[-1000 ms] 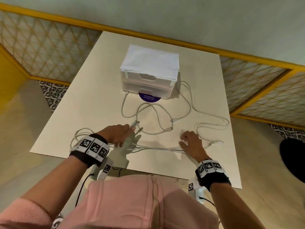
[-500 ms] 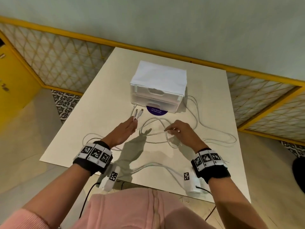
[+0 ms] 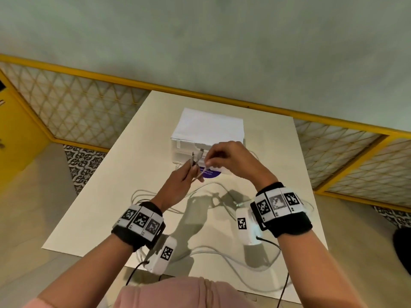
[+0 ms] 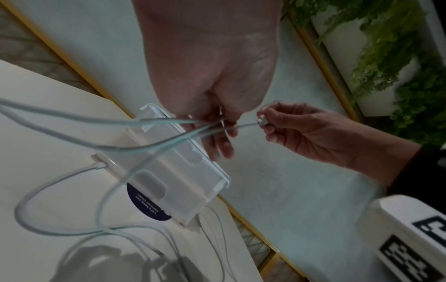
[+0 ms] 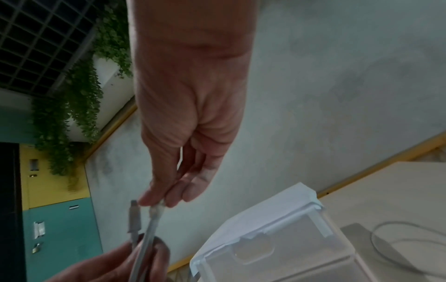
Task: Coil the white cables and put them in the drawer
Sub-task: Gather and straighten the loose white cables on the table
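Note:
Several white cables (image 3: 153,194) trail in loops over the cream table (image 3: 100,214). My left hand (image 3: 195,168) is raised in front of the white two-drawer box (image 3: 209,127) and pinches cable ends that stick up from its fingers. In the left wrist view these cables (image 4: 72,118) run from my left hand (image 4: 218,120) down to the table. My right hand (image 3: 205,162) pinches another connector end (image 5: 156,209) right beside the left hand's connector (image 5: 134,215). The drawer box (image 4: 173,171) has both drawers pushed in.
A round purple sticker (image 3: 209,174) lies on the table under the box's front. More cable (image 3: 222,256) loops near the table's front edge, close to my body. A yellow rail (image 3: 89,74) and the wall run behind the table.
Both hands have risen off the table toward the drawer box. My right hand left the cable by the front edge and came across to the left hand, now pinching a connector end.

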`<action>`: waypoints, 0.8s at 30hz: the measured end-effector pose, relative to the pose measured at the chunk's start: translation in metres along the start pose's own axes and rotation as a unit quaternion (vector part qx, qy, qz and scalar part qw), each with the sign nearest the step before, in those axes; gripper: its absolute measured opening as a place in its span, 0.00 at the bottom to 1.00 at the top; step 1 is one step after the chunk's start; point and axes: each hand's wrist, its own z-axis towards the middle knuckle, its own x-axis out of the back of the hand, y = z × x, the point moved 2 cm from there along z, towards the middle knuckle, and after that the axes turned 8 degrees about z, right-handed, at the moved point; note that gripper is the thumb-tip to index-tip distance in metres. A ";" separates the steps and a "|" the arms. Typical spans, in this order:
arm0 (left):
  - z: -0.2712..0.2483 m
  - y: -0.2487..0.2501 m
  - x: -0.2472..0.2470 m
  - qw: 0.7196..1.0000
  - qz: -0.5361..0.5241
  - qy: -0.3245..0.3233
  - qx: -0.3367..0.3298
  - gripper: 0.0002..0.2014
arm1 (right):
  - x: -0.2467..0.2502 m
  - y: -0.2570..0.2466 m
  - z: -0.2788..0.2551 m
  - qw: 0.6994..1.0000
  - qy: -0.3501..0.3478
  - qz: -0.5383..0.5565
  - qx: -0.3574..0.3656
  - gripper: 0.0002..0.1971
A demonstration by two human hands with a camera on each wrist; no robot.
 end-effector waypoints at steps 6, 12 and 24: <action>-0.005 0.013 -0.009 0.980 -0.152 -0.132 0.007 0.17 | -0.003 -0.001 0.006 0.994 0.062 0.082 0.022 0.18; 0.001 0.017 -0.010 0.971 -0.144 -0.187 0.028 0.16 | -0.006 0.003 0.005 0.992 0.085 0.091 0.025 0.07; 0.032 0.053 0.054 0.908 -0.414 -0.057 0.014 0.18 | -0.093 0.024 -0.013 0.950 -0.182 0.245 -0.068 0.11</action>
